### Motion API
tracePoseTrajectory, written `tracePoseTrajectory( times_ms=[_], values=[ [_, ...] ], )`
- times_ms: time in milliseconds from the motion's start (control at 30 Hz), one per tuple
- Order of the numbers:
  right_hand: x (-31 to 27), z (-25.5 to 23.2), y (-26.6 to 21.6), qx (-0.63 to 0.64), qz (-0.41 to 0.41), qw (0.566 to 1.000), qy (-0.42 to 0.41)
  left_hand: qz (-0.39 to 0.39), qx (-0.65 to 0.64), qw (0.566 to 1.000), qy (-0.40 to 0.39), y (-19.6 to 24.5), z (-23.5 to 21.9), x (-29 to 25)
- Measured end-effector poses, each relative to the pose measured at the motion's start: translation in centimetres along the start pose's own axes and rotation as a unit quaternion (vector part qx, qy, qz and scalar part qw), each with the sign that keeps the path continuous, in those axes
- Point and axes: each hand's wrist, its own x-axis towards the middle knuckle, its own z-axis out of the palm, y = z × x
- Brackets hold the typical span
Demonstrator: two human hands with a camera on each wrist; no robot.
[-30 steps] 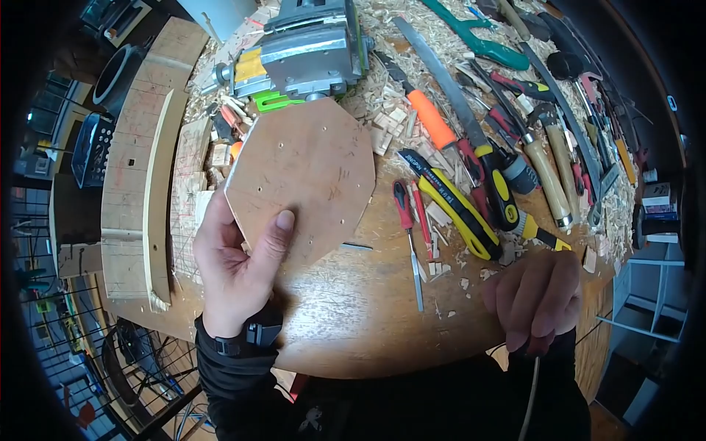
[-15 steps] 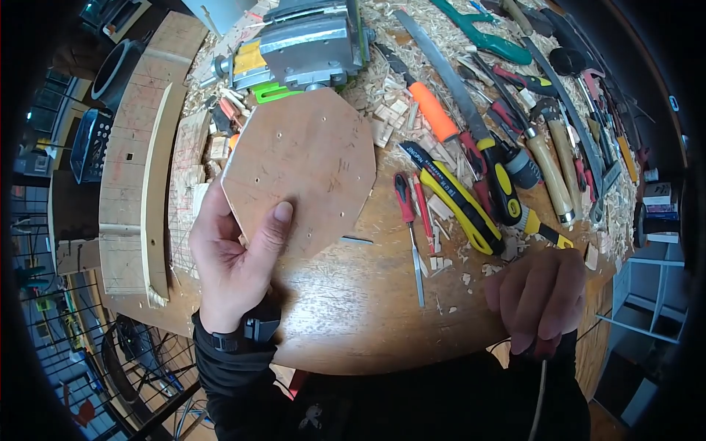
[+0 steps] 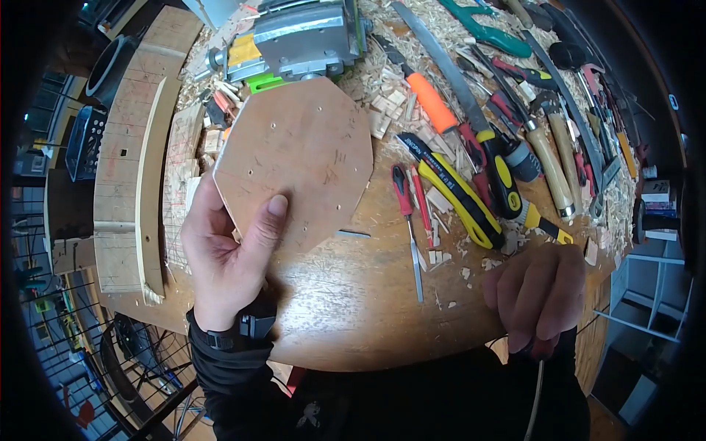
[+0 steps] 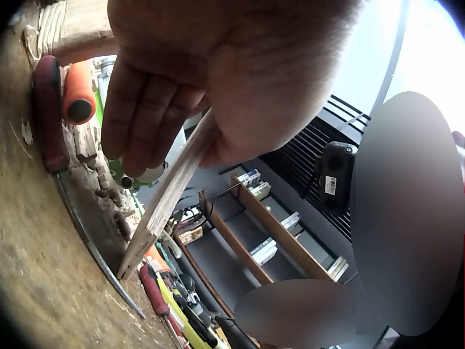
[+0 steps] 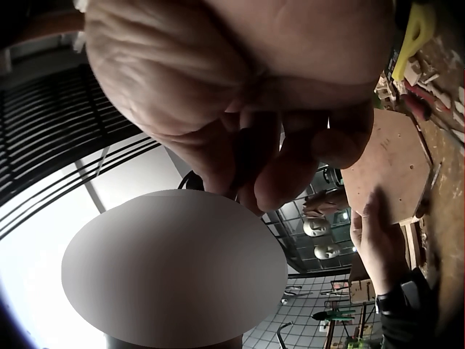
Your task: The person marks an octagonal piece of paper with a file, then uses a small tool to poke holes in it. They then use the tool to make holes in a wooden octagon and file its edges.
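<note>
My left hand [image 3: 228, 253] grips an octagonal wooden board [image 3: 298, 162] at its lower left edge, thumb on the face and fingers behind. The board is tilted up, with small holes and pencil marks. The left wrist view shows the board's edge [image 4: 168, 193] beneath the left hand [image 4: 218, 80]. At the right front, my right hand [image 3: 537, 298] has its fingers curled round a small red piece [image 3: 543, 348], from which a thin pale rod or cord [image 3: 536, 400] runs down. In the right wrist view the right hand [image 5: 247, 94] hides most of what it holds.
A vise [image 3: 305, 40] stands at the back among wood shavings. On the right lie a yellow-black cutter [image 3: 460, 198], an orange-handled tool [image 3: 432, 103], files and wooden handles. A red-handled chisel [image 3: 404, 195] lies mid-table. Long wooden pieces [image 3: 151, 198] are on the left.
The left hand and board have shifted slightly left and up in the head view. The right hand keeps almost the same place and grip.
</note>
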Motion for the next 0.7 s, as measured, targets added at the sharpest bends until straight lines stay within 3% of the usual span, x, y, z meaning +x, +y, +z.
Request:
tracePoseTrajectory(
  times_ms=[100,200,267,300,400,433,533,567,633,700],
  values=[
    [0.1,-0.1,-0.1,-0.001,0.002,1.000,-0.018,0.009,0.006,1.000,0.002,0.2,-0.2,0.1],
    [0.0,0.6,-0.2,-0.008,0.012,0.999,0.037,0.007,0.010,1.000,-0.003,0.3,-0.2,0.1],
    [-0.5,1.3,-0.2,-0.055,0.018,0.984,0.170,0.001,0.002,1.000,-0.015,0.3,-0.4,0.2],
    [-0.5,1.3,-0.3,-0.057,0.017,0.984,0.167,0.004,0.002,1.000,-0.013,0.3,-0.5,0.3],
    [-1.0,1.6,-0.6,-0.186,0.095,0.941,0.266,-0.014,-0.025,0.998,-0.049,0.3,-1.1,0.3],
    [-0.9,1.8,-0.6,-0.187,0.092,0.941,0.266,-0.021,-0.035,0.998,-0.054,0.3,-1.2,0.3],
    [-0.3,2.6,-0.2,-0.268,0.168,0.883,0.347,-0.020,-0.063,0.996,-0.065,0.2,-1.3,0.5],
    [-0.1,2.7,0.1,-0.270,0.161,0.883,0.350,-0.015,-0.084,0.994,-0.068,0.1,-1.3,0.6],
    [0.1,2.4,1.0,-0.419,0.149,0.834,0.327,-0.024,-0.085,0.993,-0.075,0.3,-1.3,0.5],
    [-0.3,1.8,1.3,-0.400,0.139,0.841,0.337,-0.031,-0.084,0.992,-0.086,0.3,-1.5,0.6]
  ],
)
